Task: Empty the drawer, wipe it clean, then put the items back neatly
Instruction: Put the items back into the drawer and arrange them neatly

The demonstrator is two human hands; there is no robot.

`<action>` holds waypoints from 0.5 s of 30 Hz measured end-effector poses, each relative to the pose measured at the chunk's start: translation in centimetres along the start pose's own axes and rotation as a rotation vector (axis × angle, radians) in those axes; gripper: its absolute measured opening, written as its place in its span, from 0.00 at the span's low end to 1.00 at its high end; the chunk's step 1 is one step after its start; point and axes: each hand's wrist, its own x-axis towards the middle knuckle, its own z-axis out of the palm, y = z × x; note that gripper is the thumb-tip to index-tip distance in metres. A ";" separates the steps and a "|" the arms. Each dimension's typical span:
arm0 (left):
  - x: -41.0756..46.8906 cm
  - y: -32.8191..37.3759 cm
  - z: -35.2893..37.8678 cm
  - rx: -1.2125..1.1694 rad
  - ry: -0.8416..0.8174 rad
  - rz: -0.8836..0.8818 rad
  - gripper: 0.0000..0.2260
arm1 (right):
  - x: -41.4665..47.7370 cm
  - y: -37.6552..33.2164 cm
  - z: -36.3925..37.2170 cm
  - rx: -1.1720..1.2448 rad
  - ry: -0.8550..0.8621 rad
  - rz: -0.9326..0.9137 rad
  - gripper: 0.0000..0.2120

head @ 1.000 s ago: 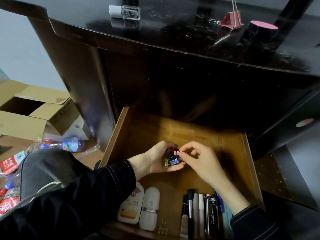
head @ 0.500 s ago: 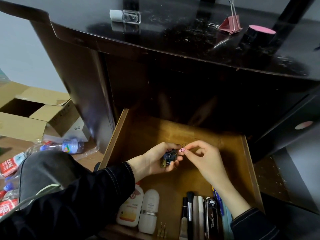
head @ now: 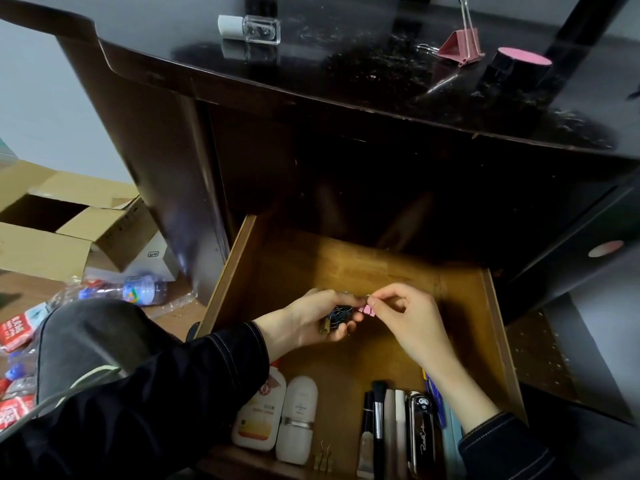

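Observation:
The wooden drawer point(head: 346, 268) is pulled out below a dark desk. Over its middle my left hand point(head: 311, 323) cups a bunch of small dark binder clips point(head: 337, 315). My right hand point(head: 405, 317) pinches a small pink binder clip point(head: 366, 309) right beside that bunch. At the drawer's front lie two white bottles point(head: 280, 417), a pair of small gold clips point(head: 323, 457), and a row of brushes, pens and a black case point(head: 398, 431).
On the desk top point(head: 346, 64) lie a clear bottle with a white cap point(head: 251, 27), a large pink binder clip point(head: 462, 46) and a black cylinder with a pink top point(head: 512, 71). An open cardboard box point(head: 69, 230) and plastic bottles point(head: 131, 292) sit on the floor at left.
My right hand has drawn the pink clip a little to the right, out of the bunch in my left hand. Both hands have stayed over the middle of the drawer.

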 end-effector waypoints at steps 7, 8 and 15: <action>0.3 0.5 -0.7 -0.144 0.232 0.082 0.07 | 0.4 0.6 -1.8 -0.068 -0.333 0.191 0.03; 0.3 0.7 -0.8 -0.159 0.239 0.077 0.07 | 0.2 0.7 -1.6 -0.127 -0.443 0.215 0.03; 0.4 0.8 -0.8 -0.145 0.225 0.048 0.07 | -2.2 0.2 1.4 -0.324 -1.009 0.090 0.03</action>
